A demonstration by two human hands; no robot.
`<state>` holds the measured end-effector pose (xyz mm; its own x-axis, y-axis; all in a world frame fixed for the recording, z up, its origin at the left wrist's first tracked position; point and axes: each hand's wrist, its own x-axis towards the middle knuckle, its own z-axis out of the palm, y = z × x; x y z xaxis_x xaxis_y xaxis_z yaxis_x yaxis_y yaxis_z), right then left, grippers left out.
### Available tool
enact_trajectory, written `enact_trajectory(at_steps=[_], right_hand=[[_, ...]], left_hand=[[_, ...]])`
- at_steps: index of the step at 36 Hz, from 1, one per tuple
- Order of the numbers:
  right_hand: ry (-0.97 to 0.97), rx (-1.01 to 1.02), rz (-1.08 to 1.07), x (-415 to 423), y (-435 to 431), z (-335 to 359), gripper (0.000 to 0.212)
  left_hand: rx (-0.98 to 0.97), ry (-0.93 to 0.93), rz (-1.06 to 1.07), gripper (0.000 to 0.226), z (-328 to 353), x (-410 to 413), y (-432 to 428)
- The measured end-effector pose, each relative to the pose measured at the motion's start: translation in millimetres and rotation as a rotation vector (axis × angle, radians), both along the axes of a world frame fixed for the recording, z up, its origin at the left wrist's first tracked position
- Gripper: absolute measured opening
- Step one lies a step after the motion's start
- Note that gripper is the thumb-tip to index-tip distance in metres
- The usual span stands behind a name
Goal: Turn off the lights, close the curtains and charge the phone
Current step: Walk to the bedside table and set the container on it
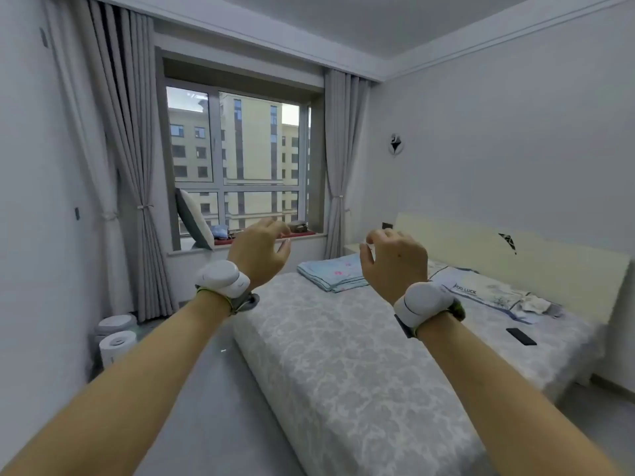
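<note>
The bed (343,355) fills most of the room, with a pale patterned cover and a cream headboard (515,255) against the right wall. Behind it is the big window (237,159), and daylight comes in because the curtains are not shut. The left curtain (113,173) is bunched up and held by a tie-back (144,207). The right curtain (338,159) is bunched too, with its own tie (340,196).

Both arms reach out toward the window, but they are well apart from it. The left hand (259,255) has its fingers spread wide and bent a little, holding nothing. The right hand (395,259) has its fingers curled in closer, and it also holds nothing. Each wrist wears a white band.

A folded blue blanket (330,273) lies on the bed near the window end. The phone (521,336), small and black, lies flat on the bed near the headboard, off to the right of the right hand. No charger can be seen.

It looks like closing the curtains is the job right now. To do it well, walk along the floor beside the bed to the left curtain. Slip the tie-back off first, so the cloth hangs loose. Then hold the edge of the cloth high up and pull it slowly sideways, so it slides and does not snag. Do the same on the right side until the two edges meet.
</note>
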<state>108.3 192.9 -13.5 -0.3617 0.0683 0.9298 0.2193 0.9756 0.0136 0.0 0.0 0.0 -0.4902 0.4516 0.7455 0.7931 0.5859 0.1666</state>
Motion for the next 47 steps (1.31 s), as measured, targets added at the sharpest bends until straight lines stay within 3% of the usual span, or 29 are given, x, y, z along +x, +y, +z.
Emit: enact_trajectory(at_steps=[11, 20, 26, 47], right_hand=[[-0.202, -0.08, 0.035, -116, -29, -18, 0.025], [-0.436, -0.184, 0.029, -268, -50, -31, 0.035], [-0.477, -0.228, 0.018, -351, -54, -51, 0.031], [-0.626, -0.189, 0.189, -717, 11, -59, 0.028]], left_hand=[[-0.027, -0.086, 0.075, 0.027, -19, -113, -29], [-0.091, -0.2, 0.136, 0.025, -27, -257, -69], [-0.093, -0.215, 0.18, 0.027, -36, -342, -81], [-0.067, -0.35, 0.285, 0.026, -58, -677, 8]])
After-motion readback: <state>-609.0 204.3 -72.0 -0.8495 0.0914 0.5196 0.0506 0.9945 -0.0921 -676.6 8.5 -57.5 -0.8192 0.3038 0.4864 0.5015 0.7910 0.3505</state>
